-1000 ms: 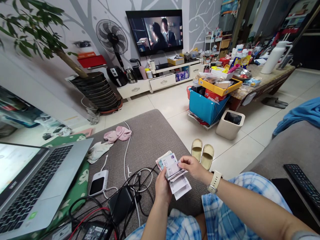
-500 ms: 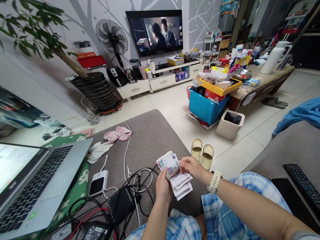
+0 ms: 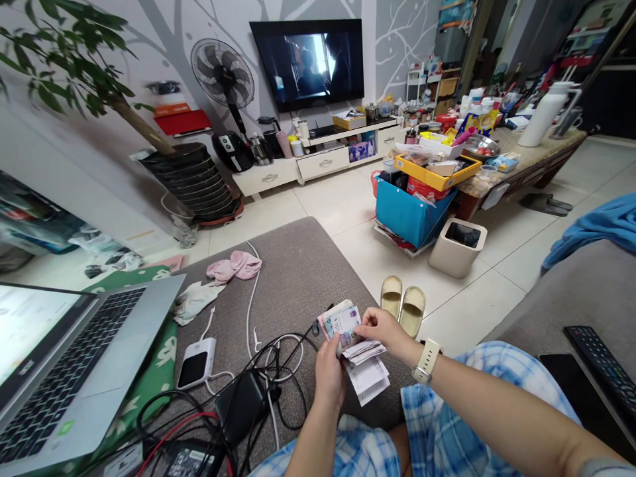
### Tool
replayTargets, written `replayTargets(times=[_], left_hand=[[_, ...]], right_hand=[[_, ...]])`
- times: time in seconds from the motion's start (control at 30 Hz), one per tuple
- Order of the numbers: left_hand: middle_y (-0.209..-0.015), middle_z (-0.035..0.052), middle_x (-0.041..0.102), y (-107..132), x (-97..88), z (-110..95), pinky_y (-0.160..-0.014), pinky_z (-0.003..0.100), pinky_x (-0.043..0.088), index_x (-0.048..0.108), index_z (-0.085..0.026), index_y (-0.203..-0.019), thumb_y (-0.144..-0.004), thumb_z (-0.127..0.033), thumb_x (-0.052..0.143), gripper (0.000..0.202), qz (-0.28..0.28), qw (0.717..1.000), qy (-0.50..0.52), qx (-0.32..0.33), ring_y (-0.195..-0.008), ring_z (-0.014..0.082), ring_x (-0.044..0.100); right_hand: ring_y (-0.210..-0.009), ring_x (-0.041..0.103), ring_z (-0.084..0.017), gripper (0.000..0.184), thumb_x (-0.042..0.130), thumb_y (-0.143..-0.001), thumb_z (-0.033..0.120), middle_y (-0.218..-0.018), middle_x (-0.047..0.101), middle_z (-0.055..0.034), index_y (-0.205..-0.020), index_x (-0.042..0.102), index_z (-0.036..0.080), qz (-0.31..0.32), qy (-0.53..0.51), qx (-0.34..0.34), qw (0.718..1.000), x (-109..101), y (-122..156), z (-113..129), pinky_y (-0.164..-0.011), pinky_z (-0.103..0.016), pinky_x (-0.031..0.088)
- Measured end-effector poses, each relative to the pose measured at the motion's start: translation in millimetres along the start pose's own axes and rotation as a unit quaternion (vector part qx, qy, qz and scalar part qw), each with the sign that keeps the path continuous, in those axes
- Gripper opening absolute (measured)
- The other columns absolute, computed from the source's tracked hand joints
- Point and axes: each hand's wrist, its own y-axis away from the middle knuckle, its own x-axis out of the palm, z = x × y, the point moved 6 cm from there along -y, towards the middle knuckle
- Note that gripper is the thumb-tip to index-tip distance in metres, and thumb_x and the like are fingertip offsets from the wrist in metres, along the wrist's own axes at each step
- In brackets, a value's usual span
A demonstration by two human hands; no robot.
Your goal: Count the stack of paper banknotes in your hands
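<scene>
My left hand (image 3: pixel 328 374) grips a small wad of banknotes (image 3: pixel 342 328) above a grey sofa cushion (image 3: pixel 293 278), with pink and pale notes fanned at the top. Several white paper slips (image 3: pixel 366 374) hang below the wad. My right hand (image 3: pixel 380 329), with a white strap watch (image 3: pixel 426 362) on its wrist, pinches the upper edge of the slips next to the notes. Part of the stack is hidden behind my fingers, so I cannot tell how many notes there are.
Black cables (image 3: pixel 258 377), a white power bank (image 3: pixel 196 363) and a laptop (image 3: pixel 64 358) lie to my left on the sofa. A TV remote (image 3: pixel 603 361) lies at right. Cream slippers (image 3: pixel 403 305) stand on the tile floor beyond the cushion.
The notes have shifted slightly right and upward in my hands, and the slips now hang more to the right. The TV picture has turned darker.
</scene>
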Motion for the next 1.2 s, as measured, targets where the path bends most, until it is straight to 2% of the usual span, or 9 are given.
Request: replayTargets(times=[0.13, 0.37, 0.57, 0.73, 1.0, 1.2], left_hand=[[-0.090, 0.0106, 0.074, 1, 1.6, -1, -0.080, 0.033, 0.051, 0.067, -0.010, -0.096, -0.070, -0.031, 0.070, 0.033, 0.000, 1.000, -0.002, 0.006, -0.082, 0.0220, 0.069], [-0.091, 0.0102, 0.074, 0, 2.1, 0, -0.082, 0.035, 0.051, 0.067, -0.011, -0.097, -0.069, -0.029, 0.070, 0.033, 0.003, 1.000, 0.012, -0.001, -0.083, 0.0227, 0.070], [-0.093, 0.0101, 0.074, 1, 3.9, 0, -0.083, 0.035, 0.051, 0.068, -0.012, -0.099, -0.067, -0.027, 0.071, 0.036, 0.016, 1.000, 0.003, -0.006, -0.086, 0.0237, 0.069], [-0.093, 0.0100, 0.074, 2, 5.2, -1, -0.083, 0.035, 0.051, 0.068, -0.012, -0.100, -0.068, -0.028, 0.071, 0.036, 0.018, 1.000, -0.002, -0.006, -0.086, 0.0232, 0.070], [-0.087, 0.0096, 0.074, 0, 2.1, -1, -0.077, 0.032, 0.052, 0.068, -0.011, -0.094, -0.072, -0.027, 0.067, 0.027, -0.005, 1.000, 0.017, -0.012, -0.080, 0.0217, 0.070], [-0.087, 0.0100, 0.074, 0, 2.7, -4, -0.079, 0.036, 0.054, 0.068, -0.011, -0.093, -0.073, -0.023, 0.064, 0.024, -0.024, 0.998, 0.047, -0.029, -0.082, 0.0243, 0.071]], right_hand=[[-0.054, 0.044, -0.011, 0.030, 0.075, -0.067, 0.038, -0.056, 0.050, 0.0050, -0.068, 0.052, 0.018, 0.001, -0.011, 0.006, 1.000, 1, 1, 0, -0.050, -0.023, 0.032], [-0.053, 0.042, -0.010, 0.032, 0.077, -0.064, 0.037, -0.057, 0.047, 0.0068, -0.071, 0.051, 0.019, -0.033, -0.026, 0.011, 0.999, -2, 1, -2, -0.051, -0.023, 0.032], [-0.053, 0.040, -0.011, 0.033, 0.075, -0.067, 0.040, -0.054, 0.047, 0.0052, -0.061, 0.051, 0.018, -0.027, 0.003, -0.003, 1.000, -4, 2, 5, -0.051, -0.023, 0.029], [-0.054, 0.041, -0.011, 0.033, 0.073, -0.068, 0.041, -0.055, 0.048, 0.0046, -0.060, 0.051, 0.018, -0.025, 0.006, -0.013, 1.000, -4, 3, 9, -0.052, -0.024, 0.030], [-0.057, 0.042, -0.011, 0.028, 0.071, -0.071, 0.037, -0.059, 0.048, 0.0043, -0.065, 0.051, 0.018, -0.005, -0.030, -0.028, 0.999, -1, 7, 19, -0.055, -0.024, 0.032], [-0.060, 0.044, -0.012, 0.024, 0.069, -0.074, 0.036, -0.065, 0.051, 0.0036, -0.072, 0.055, 0.017, 0.024, -0.060, -0.046, 0.997, 3, 12, 29, -0.058, -0.024, 0.034]])
